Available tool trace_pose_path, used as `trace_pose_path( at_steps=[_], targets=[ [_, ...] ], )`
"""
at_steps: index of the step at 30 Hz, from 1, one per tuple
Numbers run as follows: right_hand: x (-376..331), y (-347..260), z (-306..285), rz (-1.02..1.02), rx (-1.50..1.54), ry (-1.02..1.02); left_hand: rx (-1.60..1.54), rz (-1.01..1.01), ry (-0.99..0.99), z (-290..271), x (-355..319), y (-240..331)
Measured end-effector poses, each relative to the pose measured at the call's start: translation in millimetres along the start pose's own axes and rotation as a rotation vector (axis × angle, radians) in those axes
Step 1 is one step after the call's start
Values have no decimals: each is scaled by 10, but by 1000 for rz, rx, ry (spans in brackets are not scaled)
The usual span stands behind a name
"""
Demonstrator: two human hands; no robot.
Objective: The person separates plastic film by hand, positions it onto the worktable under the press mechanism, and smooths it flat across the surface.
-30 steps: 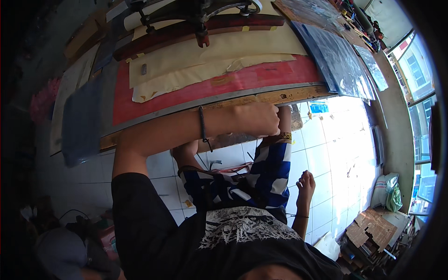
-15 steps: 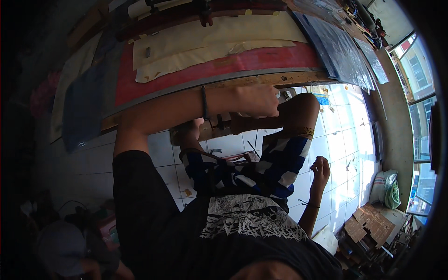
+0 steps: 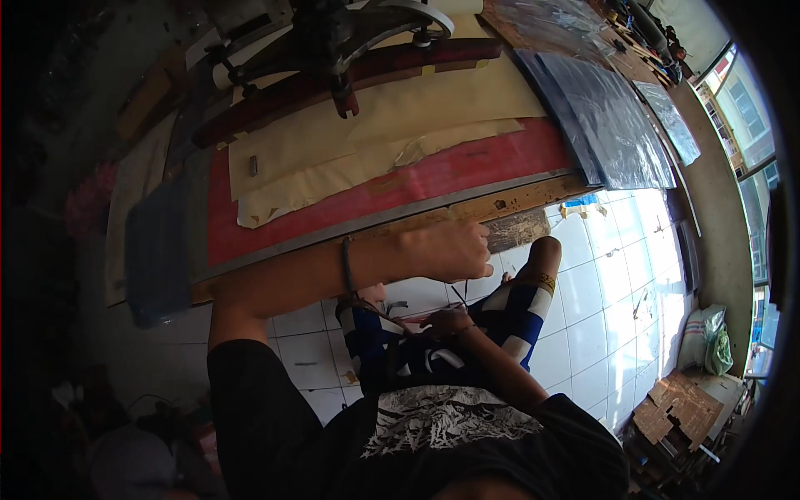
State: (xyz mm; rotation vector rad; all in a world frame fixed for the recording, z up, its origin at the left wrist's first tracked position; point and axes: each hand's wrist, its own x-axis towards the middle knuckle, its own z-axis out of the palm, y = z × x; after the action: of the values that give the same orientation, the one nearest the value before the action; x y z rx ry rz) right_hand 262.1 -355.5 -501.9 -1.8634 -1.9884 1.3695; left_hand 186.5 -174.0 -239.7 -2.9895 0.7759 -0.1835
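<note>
The left hand's (image 3: 446, 252) fingers were curled into a fist; whether they gripped anything was hidden. Just beyond the fist, at 12 o'clock, ran the table's wooden edge (image 3: 467, 210). At 6 o'clock, the right hand (image 3: 446, 322) was over the lap of blue-and-white shorts (image 3: 525, 315), its fingers too dark to tell open from closed. Past the edge, at 12 o'clock, lay a red sheet (image 3: 492, 154) under cream paper (image 3: 467, 96); a dark red bar (image 3: 417, 61) crossed at 11 o'clock, with plastic sheets (image 3: 608, 108) at 2.
</note>
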Motion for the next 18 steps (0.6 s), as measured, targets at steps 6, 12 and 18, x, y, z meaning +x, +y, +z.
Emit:
trace_pose_path(
  at_steps=[6,12,18],
  targets=[
    [228,414,-249,36,11,-66,-136,-70,-67,60,-44,59],
    [-242,685,-1099,210,80,39,-327,-53,60,46,48,110],
    [-538,627,-1727,362,139,172,-494,-93,91,22,82,63]
  ],
)
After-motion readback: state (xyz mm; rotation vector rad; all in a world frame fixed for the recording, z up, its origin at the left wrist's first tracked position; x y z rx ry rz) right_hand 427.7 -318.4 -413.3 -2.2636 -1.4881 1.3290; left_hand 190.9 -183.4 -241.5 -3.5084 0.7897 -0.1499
